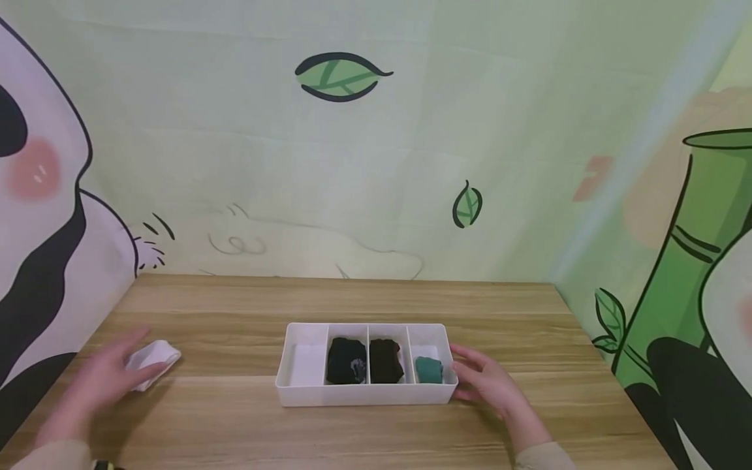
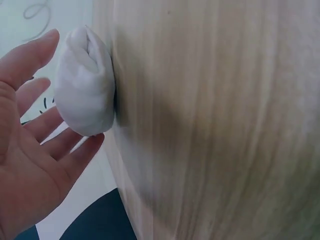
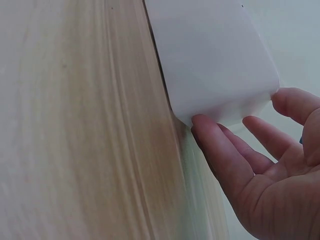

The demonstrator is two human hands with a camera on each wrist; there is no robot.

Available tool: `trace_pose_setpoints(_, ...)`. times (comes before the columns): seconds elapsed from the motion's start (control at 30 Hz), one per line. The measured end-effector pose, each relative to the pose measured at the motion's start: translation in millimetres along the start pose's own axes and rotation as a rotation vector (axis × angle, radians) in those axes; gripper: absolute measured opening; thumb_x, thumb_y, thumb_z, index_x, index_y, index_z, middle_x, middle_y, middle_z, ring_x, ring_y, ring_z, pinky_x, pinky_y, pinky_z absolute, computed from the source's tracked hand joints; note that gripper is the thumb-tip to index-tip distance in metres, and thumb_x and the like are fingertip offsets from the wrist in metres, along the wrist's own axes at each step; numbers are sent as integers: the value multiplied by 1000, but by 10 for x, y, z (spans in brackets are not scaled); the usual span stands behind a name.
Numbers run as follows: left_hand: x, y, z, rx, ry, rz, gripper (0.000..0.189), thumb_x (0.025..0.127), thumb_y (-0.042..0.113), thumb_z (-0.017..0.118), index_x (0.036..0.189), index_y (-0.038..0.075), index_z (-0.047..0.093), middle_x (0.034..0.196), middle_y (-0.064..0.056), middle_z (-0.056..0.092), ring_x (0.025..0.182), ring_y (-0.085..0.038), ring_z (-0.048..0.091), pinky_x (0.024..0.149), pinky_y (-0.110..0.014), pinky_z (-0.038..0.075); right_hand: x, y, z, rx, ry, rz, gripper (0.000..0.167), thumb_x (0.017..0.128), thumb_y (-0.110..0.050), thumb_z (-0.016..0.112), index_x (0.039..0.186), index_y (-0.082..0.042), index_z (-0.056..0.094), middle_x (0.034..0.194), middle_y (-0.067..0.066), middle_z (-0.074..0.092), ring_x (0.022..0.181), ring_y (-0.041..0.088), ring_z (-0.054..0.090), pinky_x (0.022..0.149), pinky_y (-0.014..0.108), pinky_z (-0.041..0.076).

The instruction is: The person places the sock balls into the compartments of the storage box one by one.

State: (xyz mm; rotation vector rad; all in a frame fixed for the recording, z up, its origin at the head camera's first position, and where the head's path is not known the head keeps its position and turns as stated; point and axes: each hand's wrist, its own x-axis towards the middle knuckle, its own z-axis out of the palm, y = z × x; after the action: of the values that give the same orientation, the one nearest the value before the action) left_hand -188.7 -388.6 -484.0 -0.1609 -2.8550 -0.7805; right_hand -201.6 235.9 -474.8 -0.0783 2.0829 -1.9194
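Observation:
At the left of the table, my left hand [image 1: 106, 373] is beside a folded white cloth bundle [image 1: 154, 362], perhaps a sock. Its fingers are spread round the near side of the bundle [image 2: 84, 87] in the left wrist view, the little finger close to its lower end. My right hand [image 1: 486, 382] rests its fingertips on the right end of a white divided box [image 1: 364, 395]. Inside the box lie a black folded cloth with a grey mark [image 1: 343, 360], a dark brown one [image 1: 384, 362] and a small teal one [image 1: 429, 370]. The leftmost compartment holds nothing.
The wooden table [image 1: 235, 307] reaches back to a wall hanging [image 1: 235, 163] printed with leaves, bamboo and pandas. A small dark object [image 1: 106, 465] shows at the bottom edge near the left sleeve [image 1: 55, 455].

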Motion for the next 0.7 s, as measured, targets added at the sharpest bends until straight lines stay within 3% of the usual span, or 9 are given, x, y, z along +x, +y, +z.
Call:
trace_pose_setpoints(0.2,4,-16,5,39,-23,-23,73,85,31,78,136,-13,48,128,-43,48,111,-59,48,86,-67,40,2,-6,3,-2,13,11,56,100,-9,56,148,9,32,140,37,43,115,37,59,85,47,55)
trace_pose_setpoints(0.5,-4,-109,36,26,-46,-58,71,84,32,80,134,-10,53,125,-40,53,99,-46,57,75,-49,45,3,-20,13,-11,19,16,56,101,-9,56,148,9,33,140,36,44,115,37,58,85,47,55)
trace_pose_setpoints(0.7,-9,-82,1,20,-82,-93,75,85,39,78,137,-9,51,127,-41,51,103,-48,56,78,-54,45,-9,-20,12,-8,8,13,56,101,-10,56,148,9,32,139,36,44,116,38,58,85,48,55)
